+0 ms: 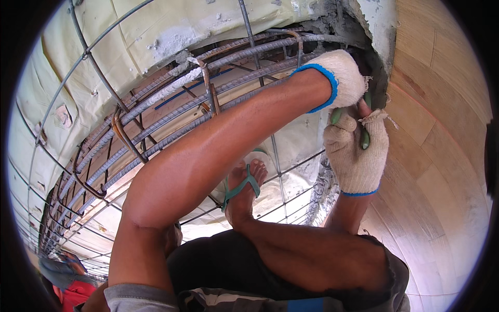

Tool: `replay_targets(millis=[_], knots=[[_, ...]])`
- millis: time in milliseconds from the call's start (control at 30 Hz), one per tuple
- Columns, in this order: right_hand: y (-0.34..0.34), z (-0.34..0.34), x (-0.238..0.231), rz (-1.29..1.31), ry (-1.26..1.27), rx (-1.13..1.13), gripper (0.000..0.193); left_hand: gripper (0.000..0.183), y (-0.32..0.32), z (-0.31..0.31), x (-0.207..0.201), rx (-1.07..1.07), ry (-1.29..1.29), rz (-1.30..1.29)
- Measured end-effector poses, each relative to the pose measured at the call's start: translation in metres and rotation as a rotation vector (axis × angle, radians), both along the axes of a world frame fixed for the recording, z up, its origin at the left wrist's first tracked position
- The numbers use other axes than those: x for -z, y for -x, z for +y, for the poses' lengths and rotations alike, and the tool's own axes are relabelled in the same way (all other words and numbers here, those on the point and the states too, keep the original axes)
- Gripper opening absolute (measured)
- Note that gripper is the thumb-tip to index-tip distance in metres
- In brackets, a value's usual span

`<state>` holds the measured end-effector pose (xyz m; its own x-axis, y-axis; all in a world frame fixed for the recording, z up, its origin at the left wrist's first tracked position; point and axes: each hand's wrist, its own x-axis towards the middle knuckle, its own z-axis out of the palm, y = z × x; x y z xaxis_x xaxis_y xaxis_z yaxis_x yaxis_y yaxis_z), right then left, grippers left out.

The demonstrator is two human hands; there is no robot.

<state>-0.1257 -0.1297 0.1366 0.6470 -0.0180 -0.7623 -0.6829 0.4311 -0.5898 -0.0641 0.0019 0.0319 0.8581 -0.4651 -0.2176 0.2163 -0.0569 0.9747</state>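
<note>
My right hand (358, 151), in a cream knitted glove with a blue cuff, is closed round green-handled pliers (365, 139). Green grip parts show between the fingers, and a bare fingertip pokes through the frayed glove; the tool's jaws are out of sight. My left hand (345, 78), gloved alike, reaches across to the end of the steel reinforcing bars (176, 106), just above the right hand. Its fingers are hidden behind the glove's back, by the dark gap beside the rough concrete (382, 36).
A bundle of ribbed bars with bent stirrups curves along the left, beside wire mesh (65, 80) over pale sheeting (125, 31). Wood-look panelling (431, 104) rises at right. My sandalled foot (244, 190) stands on the mesh. Another person in red (75, 296) is at lower left.
</note>
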Motion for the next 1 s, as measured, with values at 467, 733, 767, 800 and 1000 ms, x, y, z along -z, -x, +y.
replay_targets(millis=[467,733,767,800,1000], knots=[[0.01,0.005,0.003,0.049,0.343,-0.166,0.021,0.044,0.01,-0.012,0.019,0.019,-0.171,-0.28],[0.051,-0.022,0.005,0.015,0.242,-0.346,0.045,0.047,0.029,0.007,-0.02,0.124,-0.196,-0.052],[0.058,-0.018,0.006,0.044,0.223,-0.371,0.048,0.047,0.034,0.018,-0.025,0.129,-0.234,-0.012],[0.068,-0.012,0.01,0.05,0.283,-0.388,0.046,0.044,0.042,0.018,-0.025,0.039,-0.278,-0.022],[0.135,-0.033,0.039,0.077,0.339,-0.433,0.052,0.019,0.037,-0.023,-0.001,-0.381,-0.394,-0.447]])
